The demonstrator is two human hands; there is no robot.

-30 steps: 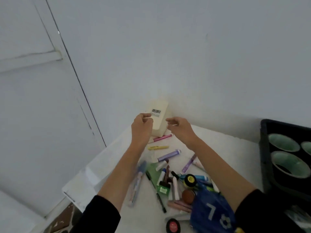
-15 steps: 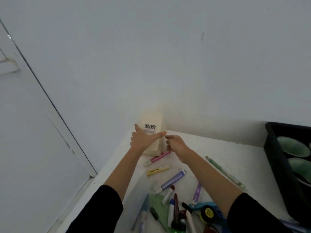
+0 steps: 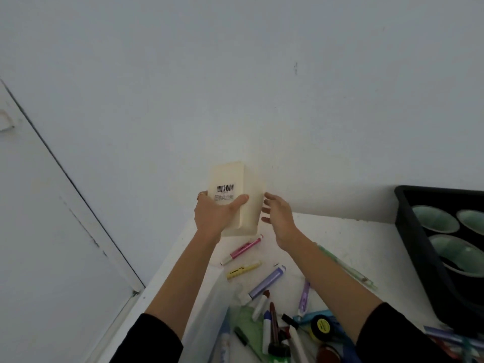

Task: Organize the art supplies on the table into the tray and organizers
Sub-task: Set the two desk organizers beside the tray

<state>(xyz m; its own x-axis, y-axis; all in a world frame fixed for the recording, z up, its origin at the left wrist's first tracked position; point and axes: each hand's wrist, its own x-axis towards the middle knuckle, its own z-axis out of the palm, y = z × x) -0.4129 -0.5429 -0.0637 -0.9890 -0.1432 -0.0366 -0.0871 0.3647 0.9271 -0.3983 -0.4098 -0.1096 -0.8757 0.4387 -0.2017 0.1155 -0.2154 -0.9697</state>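
The left hand (image 3: 214,216) grips the cream organizer (image 3: 237,197) (barcode up); the right hand (image 3: 277,218), fingers loose beside it, holds nothing; one-handed, the organizer could slip onto the pink marker (image 3: 242,249).

One cream container (image 3: 237,197) is showing one barcode label (image 3: 225,189); one black tray (image 3: 407,231) is showing three pale green cups (image 3: 434,218); four markers are lying singly: one pink marker (image 3: 242,249), one yellow marker (image 3: 243,269), one large purple marker (image 3: 265,282), one small purple marker (image 3: 304,297); one green pen (image 3: 351,269) is lying apart; two hands are showing, left hand (image 3: 214,218) and right hand (image 3: 280,221).
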